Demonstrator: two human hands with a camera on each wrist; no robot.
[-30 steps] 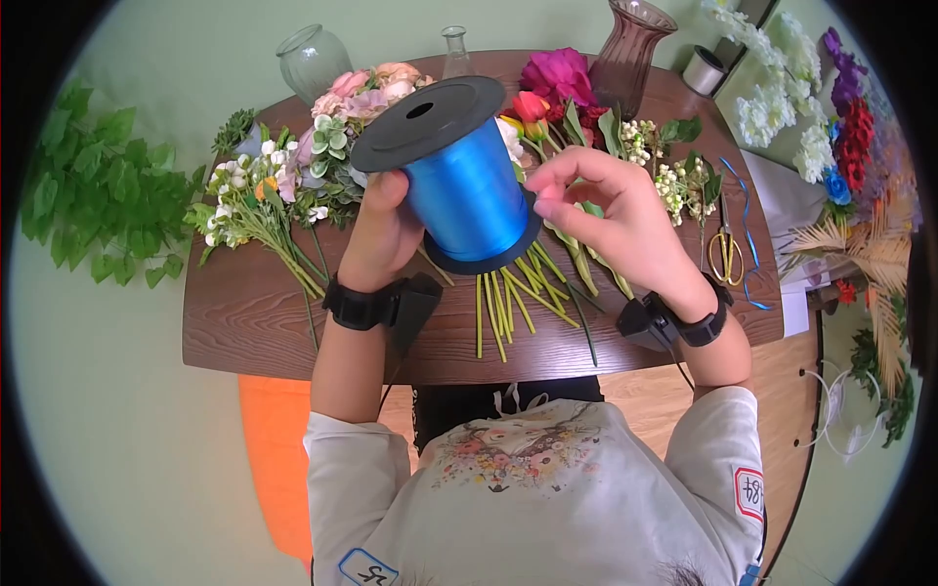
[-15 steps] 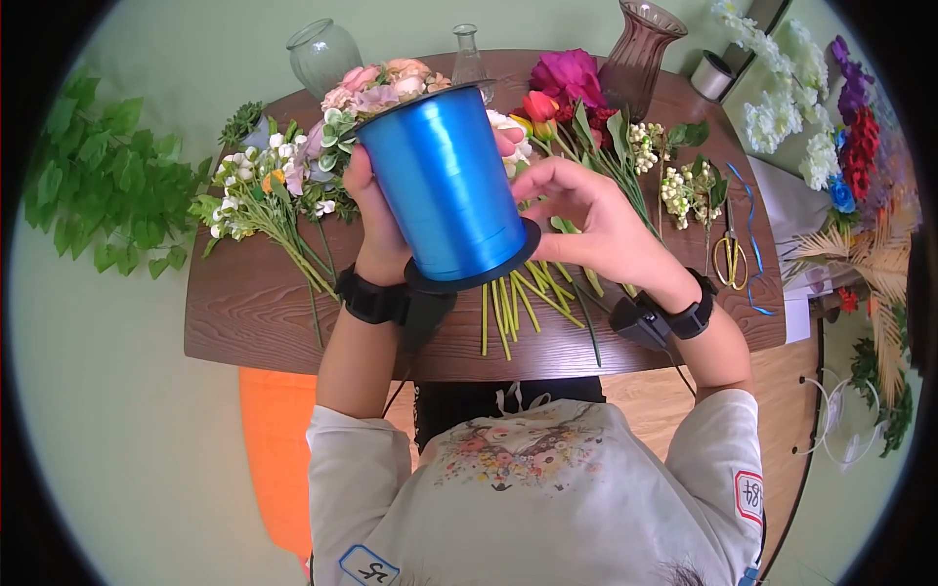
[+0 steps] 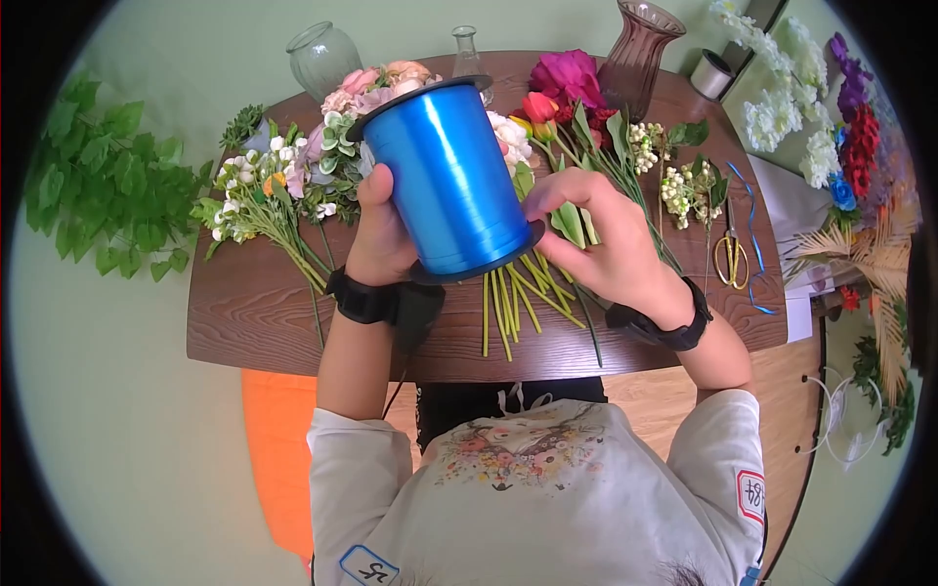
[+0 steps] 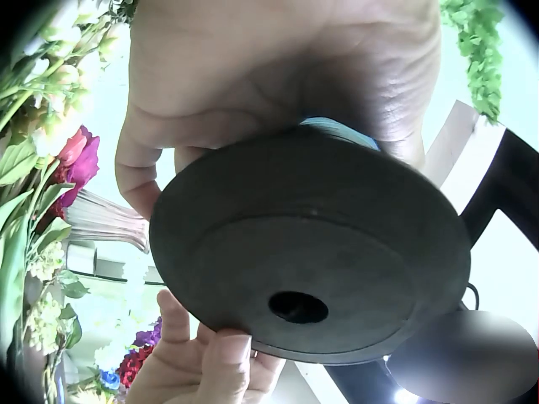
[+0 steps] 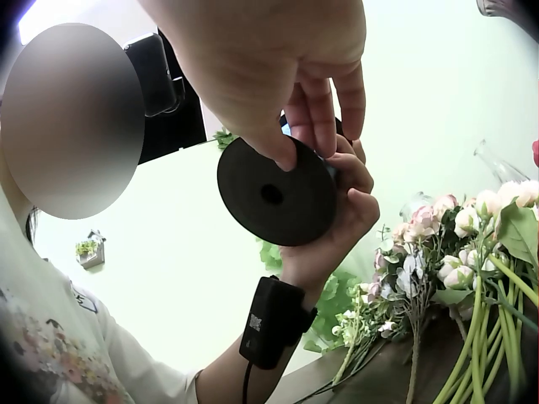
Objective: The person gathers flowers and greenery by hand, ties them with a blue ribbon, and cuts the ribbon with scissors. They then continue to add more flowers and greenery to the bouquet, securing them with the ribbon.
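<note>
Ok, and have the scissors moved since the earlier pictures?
No, the scissors keep the same place on the table, just left of the loose blue ribbon.

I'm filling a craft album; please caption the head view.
Left hand grips a blue ribbon spool, right hand pinches its rim, above a dark table with flowers and scissors.

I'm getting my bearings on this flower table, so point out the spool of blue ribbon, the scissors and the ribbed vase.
Spool of blue ribbon (image 3: pixel 449 181): head view, middle of the wound ribbon.
Scissors (image 3: pixel 730 235): head view, where blades meet handles.
Ribbed vase (image 3: pixel 630 78): head view, on its body.
</note>
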